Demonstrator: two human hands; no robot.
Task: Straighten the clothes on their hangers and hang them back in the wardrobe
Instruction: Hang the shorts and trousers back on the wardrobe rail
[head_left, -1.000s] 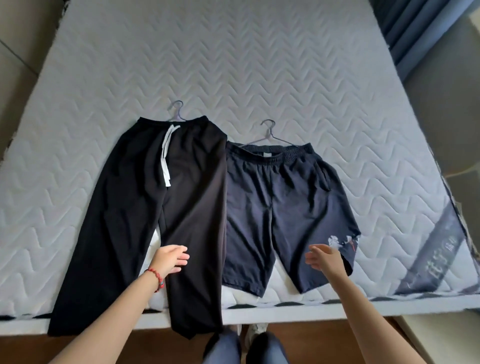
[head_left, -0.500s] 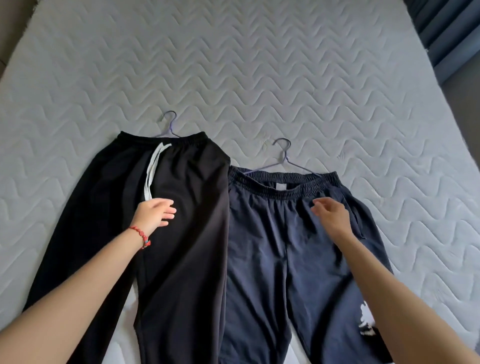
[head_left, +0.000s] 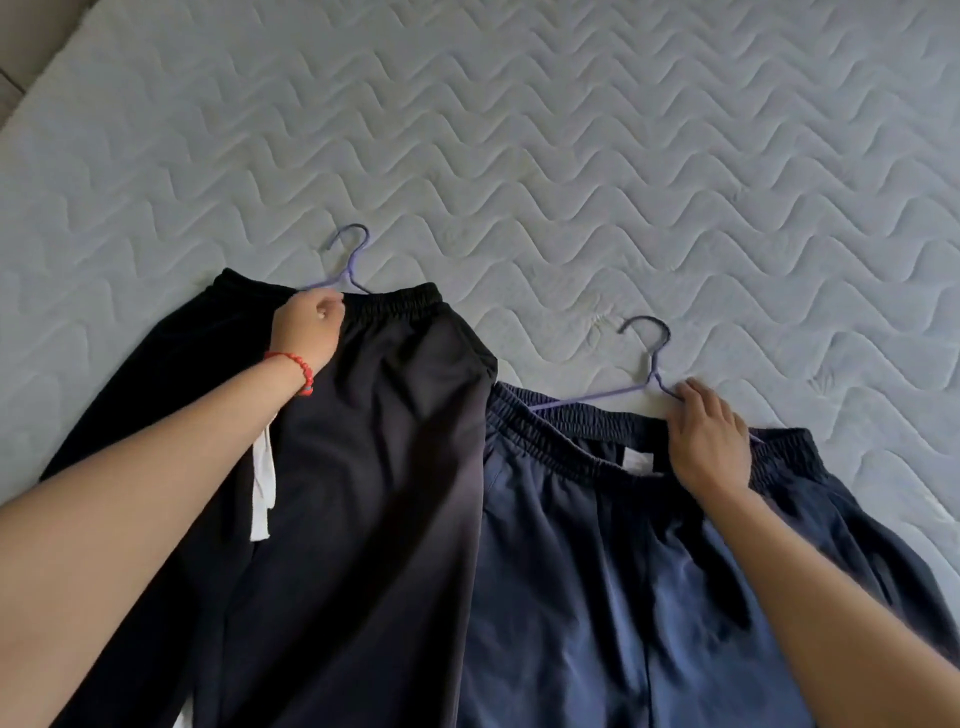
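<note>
Both garments lie flat on the quilted mattress (head_left: 571, 130), so the hanging has not begun; no wardrobe is in view. Each already sits on its hanger and looks fairly smooth, so the straightening seems largely done, and the step in hand is probably the lift.

The black trousers (head_left: 337, 467) lie on the person's left, waistband away from the person and legs running back toward them, so the long axis goes near to far. The navy shorts (head_left: 597, 571) lie just beside them on the right, the two edges touching, pointing the same way but set a little nearer.

The left hand (head_left: 306, 330) has its fingers curled round the waistband by the purple hanger (head_left: 349, 260), whose hook points away. The right hand (head_left: 709, 441) pinches the shoulder wire of the second hanger (head_left: 647, 358), its hook also pointing away.
</note>
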